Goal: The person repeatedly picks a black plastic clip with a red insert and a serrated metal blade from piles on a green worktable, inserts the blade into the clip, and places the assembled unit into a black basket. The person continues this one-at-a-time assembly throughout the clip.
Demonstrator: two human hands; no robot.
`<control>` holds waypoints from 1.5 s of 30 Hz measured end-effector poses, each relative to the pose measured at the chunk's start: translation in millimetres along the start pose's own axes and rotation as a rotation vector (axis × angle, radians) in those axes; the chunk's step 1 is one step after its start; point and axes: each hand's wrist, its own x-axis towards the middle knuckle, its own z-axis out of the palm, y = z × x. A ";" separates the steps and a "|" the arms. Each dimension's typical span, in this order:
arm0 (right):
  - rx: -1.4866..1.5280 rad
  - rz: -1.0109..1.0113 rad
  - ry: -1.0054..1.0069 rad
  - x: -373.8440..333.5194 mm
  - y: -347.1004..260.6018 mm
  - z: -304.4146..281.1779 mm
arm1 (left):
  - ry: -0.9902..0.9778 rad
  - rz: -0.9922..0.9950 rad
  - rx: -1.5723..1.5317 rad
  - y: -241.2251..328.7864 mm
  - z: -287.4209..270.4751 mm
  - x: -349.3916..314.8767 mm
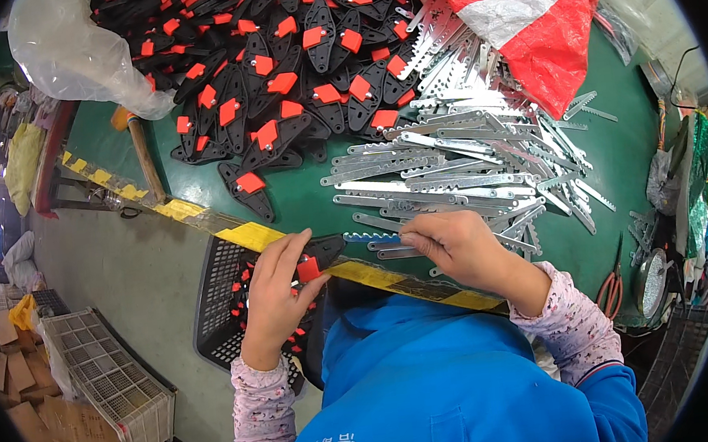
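My left hand is closed on a black plastic bracket with a red tab, just over the table's front edge. My right hand pinches a toothed metal strip, which looks bluish along its teeth. The strip's left end meets the bracket's right end; whether it sits inside cannot be made out. Beyond my hands, a heap of black brackets with red tabs covers the far left of the green table. Many loose silvery toothed strips lie beside and behind my right hand.
Below the table edge, a dark basket holds more red-tabbed parts. A wooden-handled hammer lies at the left edge. Red-handled pliers and a round metal dish are at right. A red-and-white sack covers the far strips. Grey crates stand on the floor.
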 end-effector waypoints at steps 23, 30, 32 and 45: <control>0.289 -0.182 -0.182 13.7 -35.8 40.5 | -0.107 0.140 0.140 11.2 -6.8 -14.8; 0.088 -0.145 -0.132 14.6 -62.2 63.0 | -0.025 0.164 0.284 8.5 -26.8 -14.3; 0.103 -0.219 -0.151 21.3 -46.7 45.3 | -0.029 0.115 0.303 -1.5 -39.4 -20.1; -0.481 -0.077 0.022 8.0 -17.3 -3.3 | -0.190 0.081 0.222 -17.5 -46.1 -28.7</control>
